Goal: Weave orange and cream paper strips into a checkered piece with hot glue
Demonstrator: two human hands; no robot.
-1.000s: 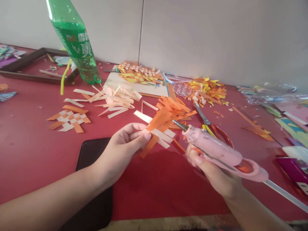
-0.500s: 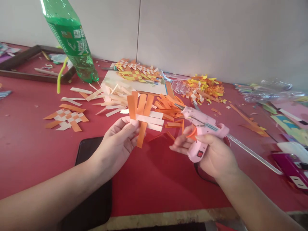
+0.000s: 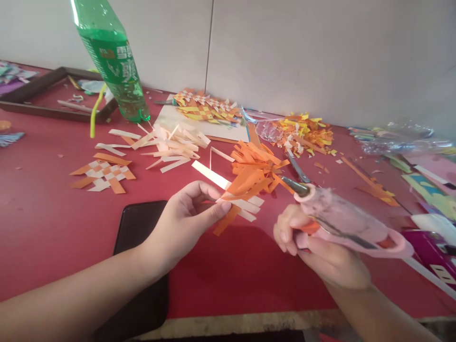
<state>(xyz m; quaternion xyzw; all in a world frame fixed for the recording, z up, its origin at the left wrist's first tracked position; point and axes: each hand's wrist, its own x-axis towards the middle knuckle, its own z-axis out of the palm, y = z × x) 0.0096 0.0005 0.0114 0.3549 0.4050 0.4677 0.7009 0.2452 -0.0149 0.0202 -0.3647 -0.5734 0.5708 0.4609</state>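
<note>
My left hand point(image 3: 188, 221) pinches a woven piece of orange and white paper strips point(image 3: 237, 194) and holds it just above the red table point(image 3: 42, 209). My right hand point(image 3: 320, 254) grips a pink glue gun point(image 3: 342, 221) with a finger on its orange trigger. The gun's metal nozzle points left toward the woven piece, a short gap away from its right edge. A clear glue stick sticks out of the gun's back toward the right.
A green soda bottle point(image 3: 114, 61) stands at the back left. Loose white strips point(image 3: 171, 145) and orange strips point(image 3: 254, 156), a finished weave point(image 3: 103, 173), scissors point(image 3: 297, 168) and a black phone point(image 3: 140, 266) lie around my hands. Coloured paper clutters the right edge.
My left hand has tilted the woven piece from upright back to flat. My right hand turned the glue gun and brought it nearer, with its nozzle again aimed at the piece.
</note>
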